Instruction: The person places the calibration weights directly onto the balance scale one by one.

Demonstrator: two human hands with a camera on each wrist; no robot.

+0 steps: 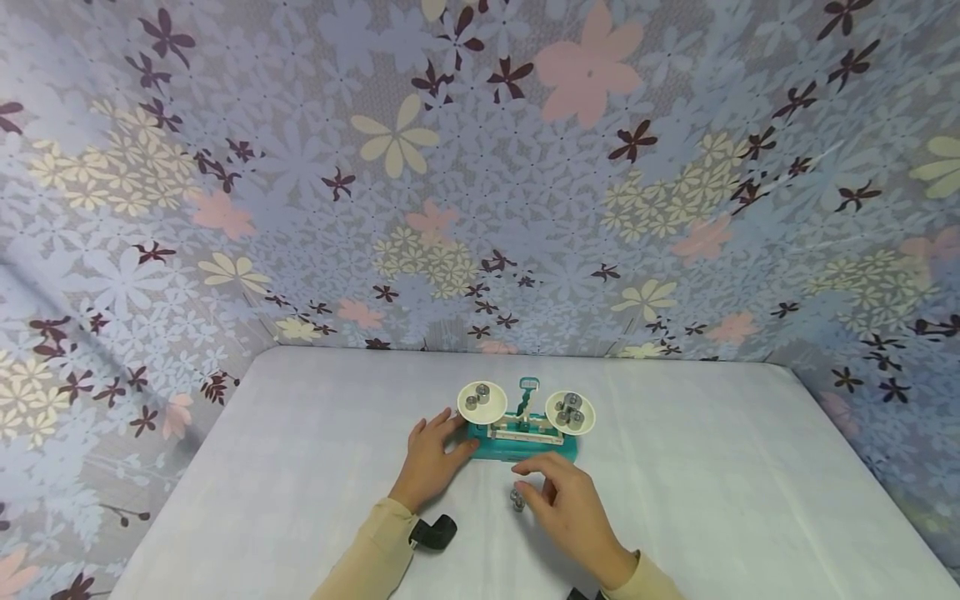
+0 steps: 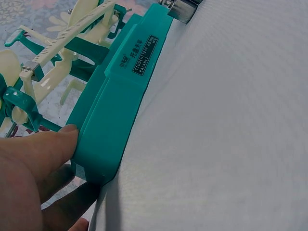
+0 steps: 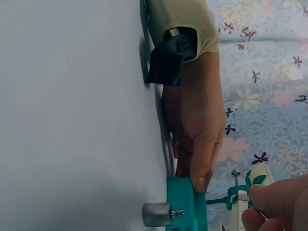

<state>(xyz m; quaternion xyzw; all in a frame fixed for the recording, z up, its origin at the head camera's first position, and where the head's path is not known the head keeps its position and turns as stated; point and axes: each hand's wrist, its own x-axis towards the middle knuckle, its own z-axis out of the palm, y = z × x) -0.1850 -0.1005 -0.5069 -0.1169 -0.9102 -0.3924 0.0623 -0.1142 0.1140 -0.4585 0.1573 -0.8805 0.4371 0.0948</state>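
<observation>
A teal tray balance (image 1: pixel 525 448) with two cream pans stands on the table. The left pan (image 1: pixel 491 414) carries two metal weights; the right pan (image 1: pixel 587 423) carries several. My left hand (image 1: pixel 432 458) grips the left end of the balance's base, its thumb (image 2: pixel 62 142) on the front side and fingers around the end. In front of the base, small metal weights (image 1: pixel 517 500) stand close together. Over them my right hand (image 1: pixel 566 504) hovers with bent fingers, thumb and index finger apart, and nothing visible between them. One weight (image 3: pixel 156 214) shows beside the base in the right wrist view.
A white cloth (image 1: pixel 720 483) covers the table under the balance. Behind it rises a flower-patterned cloth backdrop (image 1: pixel 480 208). A black wrist camera (image 1: pixel 435 533) sits on the left sleeve, near the tabletop.
</observation>
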